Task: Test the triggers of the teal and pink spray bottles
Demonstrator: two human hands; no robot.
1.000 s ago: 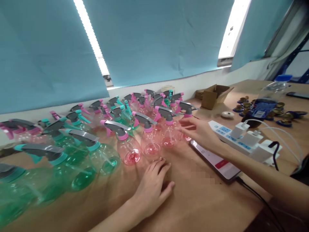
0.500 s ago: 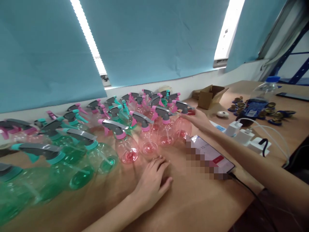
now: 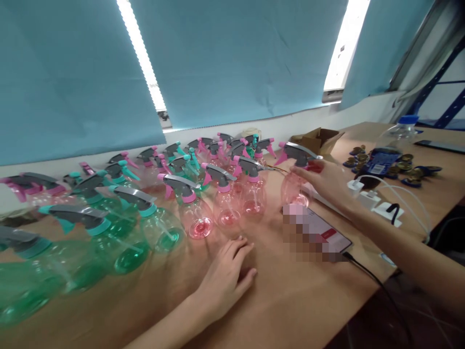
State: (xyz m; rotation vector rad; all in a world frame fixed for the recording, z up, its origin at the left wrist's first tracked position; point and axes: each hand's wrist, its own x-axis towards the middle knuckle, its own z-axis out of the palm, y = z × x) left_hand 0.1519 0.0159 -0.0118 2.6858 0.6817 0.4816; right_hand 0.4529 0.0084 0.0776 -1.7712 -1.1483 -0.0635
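My right hand (image 3: 325,180) is closed around the neck of a pink spray bottle (image 3: 295,189) with a grey and pink trigger head, held just off the row at its right end. My left hand (image 3: 227,278) lies flat on the wooden table (image 3: 290,300), fingers spread, holding nothing, just in front of the pink bottles. Several pink spray bottles (image 3: 223,198) stand in rows at the middle. Several green spray bottles (image 3: 119,228) with teal triggers stand to the left.
A phone (image 3: 319,232) on a cable lies beside my right forearm. A white power strip with chargers (image 3: 370,201) sits to the right. Behind are an open cardboard box (image 3: 319,138), a water bottle (image 3: 395,140) and several small round caps (image 3: 414,169). Blue blinds cover the window.
My right hand reached to the rightmost pink bottle, gripped it and drew it right and toward me, away from the row. My left hand stayed flat on the table.
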